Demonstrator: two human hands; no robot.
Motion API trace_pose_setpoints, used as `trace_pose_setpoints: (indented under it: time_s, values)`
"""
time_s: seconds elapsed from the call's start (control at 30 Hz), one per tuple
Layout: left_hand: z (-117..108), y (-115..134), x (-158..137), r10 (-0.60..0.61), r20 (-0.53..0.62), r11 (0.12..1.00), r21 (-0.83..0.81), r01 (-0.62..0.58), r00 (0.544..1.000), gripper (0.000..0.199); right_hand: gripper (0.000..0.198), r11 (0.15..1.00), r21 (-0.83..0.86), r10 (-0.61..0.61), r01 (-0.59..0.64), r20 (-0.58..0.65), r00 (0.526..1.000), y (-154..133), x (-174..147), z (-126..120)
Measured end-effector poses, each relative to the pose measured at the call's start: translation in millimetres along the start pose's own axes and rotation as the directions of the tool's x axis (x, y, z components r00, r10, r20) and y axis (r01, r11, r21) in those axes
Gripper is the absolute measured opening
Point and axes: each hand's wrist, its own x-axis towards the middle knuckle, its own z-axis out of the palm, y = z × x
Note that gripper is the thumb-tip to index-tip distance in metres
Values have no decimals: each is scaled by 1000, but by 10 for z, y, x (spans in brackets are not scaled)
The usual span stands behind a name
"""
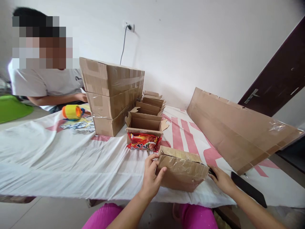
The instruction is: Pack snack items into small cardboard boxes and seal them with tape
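Taped box (179, 178): a closed brown carton with clear tape, standing at the near edge of the bench (47, 181), between the 2 hands.
Left hand (152, 175): clamped on the left end of the taped box, thumb on the near face, fingers at the upper edge.
Right hand (222, 179): closed around a dark object (212, 172) at the right end of the taped box; the fingers hide too much to name it, and whether they touch the carton I cannot tell.
Red packet (144, 143): just beyond the taped box and to its left, leaning against the nearest of the open boxes (145, 124), which run in a row away from it.
Box stack (102, 95): 3 layers high, farther left of the taped box.
Cardboard sheet (233, 130): tilted, right of the taped box and beyond it.
Black flat item (249, 188): lying right of the taped box, past the right hand.
Other person (35, 82): far left of the taped box, behind a yellow-and-orange object (72, 112).
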Motion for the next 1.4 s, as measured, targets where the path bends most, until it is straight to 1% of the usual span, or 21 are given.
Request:
trace_pose_setpoints:
  time_s: [0.1,0.17,0.2,0.27,0.3,0.37,0.4,0.47,0.53,0.57,0.7,0.8,0.9,0.97,1.0,1.07,1.1,1.13,1.2,1.3,1.4]
  values:
    - [-1,-19,15,11,11,1000,15,-11,1000,12,42,999,-35,32,-28,107,994,-11,6,298]
    - [2,-34,16,17,21,999,33,-18,1000,11,40,998,-58,41,-36,99,994,-32,57,298]
    - [5,-40,12,18,26,999,41,-19,1000,11,39,997,-57,45,-42,53,998,-55,94,230]
    - [11,-52,0,15,39,998,55,-17,999,9,35,1000,-20,6,-9,-136,991,-152,175,-19]
    - [15,-57,-7,12,48,998,59,-15,999,10,33,999,9,-41,45,-272,962,-237,210,-180]
    - [23,-66,-19,10,66,998,63,-14,998,11,30,974,26,-180,225,-514,839,-482,244,-513]
    - [25,-71,-22,8,70,998,65,-12,998,12,31,950,-1,-257,311,-568,782,-632,242,-661]
    - [23,-77,-22,-4,67,998,69,-1,998,15,30,876,-71,-430,477,-563,706,-940,211,-888]
    - [12,-79,-15,-22,57,997,73,17,998,18,34,813,-105,-533,573,-533,657,-1196,169,-1014]
    - [4,-77,-10,-27,56,997,73,23,998,18,35,798,-95,-546,595,-532,647,-1291,152,-1045]
    - [-27,-60,4,-22,60,998,58,18,998,18,29,782,-80,-569,618,-495,657,-1495,134,-1054]
    - [-31,-41,9,-23,52,999,43,21,998,20,30,733,-213,-660,646,-452,601,-1610,156,-1014]
    - [-24,-27,16,-34,55,999,17,33,998,20,25,702,-233,-682,673,-494,539,-1755,217,-1001]
    - [-28,-22,24,-41,57,999,-4,41,998,20,19,705,-108,-637,701,-530,559,-1835,285,-1027]
    - [-37,-19,28,-40,61,999,-15,41,997,18,16,716,15,-577,698,-552,603,-1858,325,-1049]
    - [-68,-11,35,-21,76,999,-37,24,997,17,12,724,338,-344,602,-579,739,-1857,409,-1100]
    - [-90,-4,37,1,91,999,-50,3,996,17,12,693,495,-199,524,-567,799,-1832,449,-1122]
    - [-116,5,39,31,112,998,-65,-24,993,17,13,643,622,-66,446,-535,842,-1793,485,-1139]
    - [-173,33,44,109,158,990,-107,-93,981,18,18,543,775,102,323,-442,891,-1684,539,-1143]
    - [-256,87,67,211,242,970,-172,-173,947,26,23,490,844,131,217,-317,939,-1508,562,-1069]
    - [-318,133,109,225,310,964,-208,-165,924,34,22,540,817,98,201,-298,949,-1399,537,-930]
